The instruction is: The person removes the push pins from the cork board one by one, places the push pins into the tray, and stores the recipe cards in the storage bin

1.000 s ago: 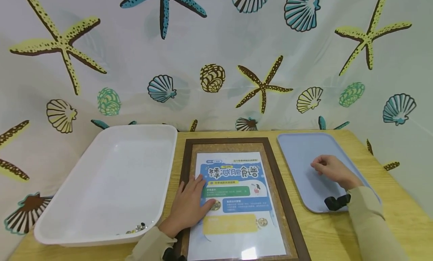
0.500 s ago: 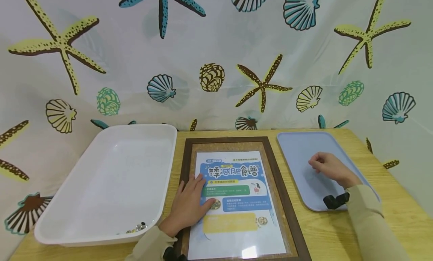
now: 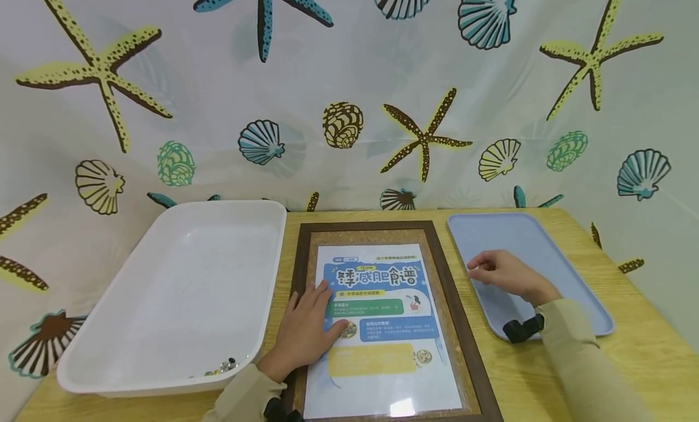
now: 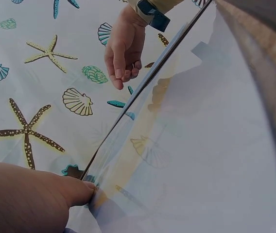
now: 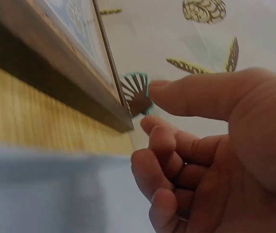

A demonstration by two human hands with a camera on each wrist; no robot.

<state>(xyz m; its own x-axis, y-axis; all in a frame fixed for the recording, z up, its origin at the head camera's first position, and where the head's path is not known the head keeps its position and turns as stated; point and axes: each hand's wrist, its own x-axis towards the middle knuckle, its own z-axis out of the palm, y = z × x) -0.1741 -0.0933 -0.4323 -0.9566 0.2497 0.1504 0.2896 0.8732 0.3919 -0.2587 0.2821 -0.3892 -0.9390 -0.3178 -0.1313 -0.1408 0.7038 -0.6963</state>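
Observation:
My left hand (image 3: 303,334) lies spread on the left side of a dark brown framed corkboard (image 3: 366,226), its fingers and thumb resting on a glossy printed poster (image 3: 382,379). In the left wrist view its thumb (image 4: 79,191) shows at the board's edge. Above the left part of a shallow blue tray (image 3: 508,231) hovers my right hand (image 3: 508,276), with the fingertips near the tray's rim. The right wrist view shows its fingers loosely curled and the thumb (image 5: 191,97) apart from them, with nothing visible between.
A large white basin (image 3: 191,282) stands left of the board, with several small shiny pieces (image 3: 222,366) in its near right corner. All sit on a wood-grain table (image 3: 639,355). Behind hangs a white curtain (image 3: 306,82) printed with starfish and shells.
My right hand has moved left over the blue tray, from its middle towards the rim beside the board. The left hand has stayed in place on the poster.

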